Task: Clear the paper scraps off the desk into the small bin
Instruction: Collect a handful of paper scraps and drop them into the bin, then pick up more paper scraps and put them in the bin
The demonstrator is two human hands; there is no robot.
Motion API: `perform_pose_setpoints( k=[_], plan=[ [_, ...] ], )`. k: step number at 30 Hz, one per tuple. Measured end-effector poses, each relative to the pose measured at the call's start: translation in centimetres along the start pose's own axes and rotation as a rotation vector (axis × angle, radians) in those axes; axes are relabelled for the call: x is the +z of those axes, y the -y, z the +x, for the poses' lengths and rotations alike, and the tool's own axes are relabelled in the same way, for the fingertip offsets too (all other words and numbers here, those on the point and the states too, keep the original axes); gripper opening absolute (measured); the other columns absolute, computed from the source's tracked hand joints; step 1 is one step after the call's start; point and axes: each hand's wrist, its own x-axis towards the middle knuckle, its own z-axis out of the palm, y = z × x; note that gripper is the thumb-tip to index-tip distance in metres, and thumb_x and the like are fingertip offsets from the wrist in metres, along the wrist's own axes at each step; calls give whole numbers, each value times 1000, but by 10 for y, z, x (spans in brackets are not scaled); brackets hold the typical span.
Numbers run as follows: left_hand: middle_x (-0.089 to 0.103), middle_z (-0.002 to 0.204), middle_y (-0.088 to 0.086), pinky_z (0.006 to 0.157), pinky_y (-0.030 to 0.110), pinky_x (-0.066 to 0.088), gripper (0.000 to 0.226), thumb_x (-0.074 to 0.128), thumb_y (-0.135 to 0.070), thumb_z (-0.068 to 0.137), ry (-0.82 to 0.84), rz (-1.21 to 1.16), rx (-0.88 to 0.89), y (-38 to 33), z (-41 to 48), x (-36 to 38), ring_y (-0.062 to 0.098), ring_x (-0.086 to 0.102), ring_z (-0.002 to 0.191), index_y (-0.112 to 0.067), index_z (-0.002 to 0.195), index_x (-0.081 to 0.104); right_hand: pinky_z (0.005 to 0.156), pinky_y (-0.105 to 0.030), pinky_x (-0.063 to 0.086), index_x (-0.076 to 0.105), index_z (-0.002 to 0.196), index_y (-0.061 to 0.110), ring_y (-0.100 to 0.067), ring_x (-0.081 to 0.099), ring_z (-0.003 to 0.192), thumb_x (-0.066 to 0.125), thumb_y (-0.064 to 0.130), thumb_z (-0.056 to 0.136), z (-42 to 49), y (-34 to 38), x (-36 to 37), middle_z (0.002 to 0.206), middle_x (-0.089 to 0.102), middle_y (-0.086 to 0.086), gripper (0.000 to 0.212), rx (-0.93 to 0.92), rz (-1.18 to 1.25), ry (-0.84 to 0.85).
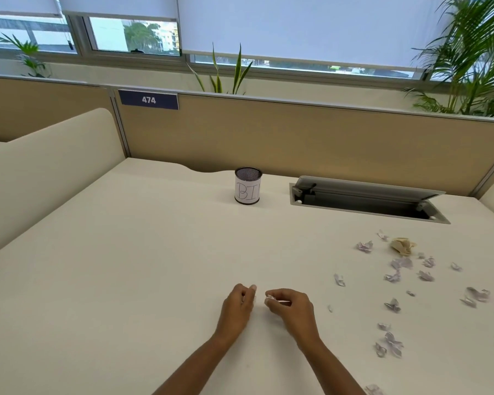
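Lower centre: my right hand [293,306] pinches a paper scrap [269,298], left hand [238,305] curled beside it (contents unclear), bin [247,192] upper centre, loose scraps [402,263] right.

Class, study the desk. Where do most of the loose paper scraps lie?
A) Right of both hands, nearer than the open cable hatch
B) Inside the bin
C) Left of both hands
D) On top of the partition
A: the paper scraps are scattered over the desk to the right of the right hand, on the near side of the cable hatch.
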Motion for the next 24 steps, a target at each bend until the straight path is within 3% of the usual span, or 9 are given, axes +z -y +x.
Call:
perform_pose_setpoints(
  k=[3,5,9,11,13,16,19,21,24],
  plan=[
    [44,62,0,37,13,33,32,35,-28,101,99,-322,-244,-18,4,13,10,38,49,-12,77,47,61,-3,46,73,88,13,-10,67,78,67,9,79,3,11,-4,88,74,-2,12,-103,-32,-32],
    [48,64,5,41,15,42,42,31,-32,102,123,-555,-354,-28,4,18,12,45,53,-8,80,57,60,1,44,73,86,14,-3,65,75,65,6,80,4,19,-4,87,73,-3,12,-191,-73,-39],
    [65,47,9,44,20,54,54,29,-40,101,129,-1092,-581,-44,7,25,18,66,46,-2,74,58,68,-8,48,71,95,12,-6,62,79,57,6,86,7,27,-7,96,71,-4,18,-356,-281,-2],
    [66,46,11,49,25,55,51,31,-38,101,128,-1196,-632,-47,9,29,22,67,55,-2,75,58,77,-17,48,70,98,14,-12,61,91,51,4,88,10,27,-9,101,71,-2,24,-440,-414,37],
    [61,41,10,42,21,53,44,35,-30,100,112,-1267,-660,-49,11,31,21,65,45,-5,70,54,77,-14,44,70,101,16,-11,58,98,50,3,88,13,25,-12,104,71,1,27,-487,-465,68],
    [57,40,9,35,15,49,37,37,-12,97,81,-1295,-645,-53,16,33,18,60,34,-6,62,50,77,-1,36,70,103,18,-10,56,106,54,3,86,17,25,-16,111,69,4,28,-512,-388,83],
    [56,66,8,44,17,50,30,40,-8,95,-9,-1230,-557,-63,24,36,15,58,56,-5,69,55,89,-12,40,70,102,15,-14,55,112,59,6,86,24,30,-20,116,63,2,21,-398,-125,29],
    [58,79,8,64,21,51,23,41,-8,97,-151,-1110,-430,-70,32,41,16,57,71,-8,82,58,89,-17,43,65,106,17,-15,56,112,56,11,90,28,34,-19,115,61,2,19,-254,89,4],
    [62,89,6,73,22,48,25,38,-8,98,-260,-778,-202,-81,40,50,21,59,89,-14,87,59,82,-23,48,63,93,18,-13,59,96,43,21,97,39,48,-16,99,65,-1,20,69,557,166]
  ],
)
